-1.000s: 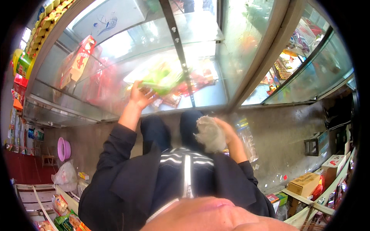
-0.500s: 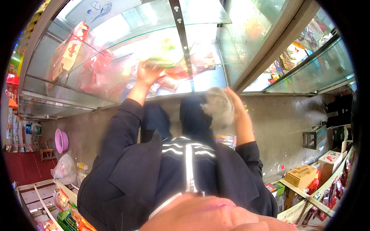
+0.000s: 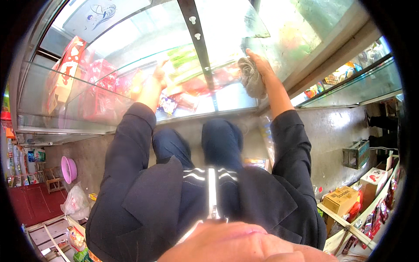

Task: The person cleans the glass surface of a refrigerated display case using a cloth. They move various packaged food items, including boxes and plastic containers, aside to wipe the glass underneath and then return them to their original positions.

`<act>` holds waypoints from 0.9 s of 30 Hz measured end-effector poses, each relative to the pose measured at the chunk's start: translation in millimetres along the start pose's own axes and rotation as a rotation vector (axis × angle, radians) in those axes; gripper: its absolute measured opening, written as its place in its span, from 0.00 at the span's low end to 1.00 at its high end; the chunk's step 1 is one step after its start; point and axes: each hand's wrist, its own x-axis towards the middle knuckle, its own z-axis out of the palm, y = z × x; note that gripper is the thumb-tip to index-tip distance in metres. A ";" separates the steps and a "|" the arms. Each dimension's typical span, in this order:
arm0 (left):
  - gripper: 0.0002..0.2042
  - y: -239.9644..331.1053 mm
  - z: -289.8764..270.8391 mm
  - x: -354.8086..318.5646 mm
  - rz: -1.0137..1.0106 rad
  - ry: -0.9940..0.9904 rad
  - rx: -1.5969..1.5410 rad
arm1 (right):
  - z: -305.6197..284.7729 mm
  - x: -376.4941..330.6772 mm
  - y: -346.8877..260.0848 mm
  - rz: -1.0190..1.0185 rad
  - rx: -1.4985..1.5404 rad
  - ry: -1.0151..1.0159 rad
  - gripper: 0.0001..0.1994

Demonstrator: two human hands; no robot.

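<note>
At upper centre the right hand (image 3: 260, 65) is clenched around a grey rag (image 3: 252, 78), pressing it flat on the glass case (image 3: 131, 39), while the left hand (image 3: 158, 75), blurred, lies open against the pane, seemingly bracing.

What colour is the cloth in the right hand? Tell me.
Grey-brown; the crumpled cloth in the right hand shows best in the head view, against the glass case.
</note>
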 end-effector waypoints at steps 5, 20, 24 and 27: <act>0.21 -11.7 -10.7 17.4 0.156 0.122 0.020 | 30.8 18.7 -27.4 -0.010 -0.355 -0.008 0.26; 0.21 -4.7 -29.9 77.5 0.607 -0.116 0.439 | 8.0 -132.3 19.9 0.307 0.786 -0.178 0.18; 0.19 -4.1 39.0 87.5 0.372 -0.426 0.229 | 22.3 -190.0 24.7 0.270 0.945 -0.063 0.17; 0.22 4.6 69.0 67.7 0.005 -0.749 -0.237 | 31.8 -205.6 39.9 0.285 1.102 -0.259 0.17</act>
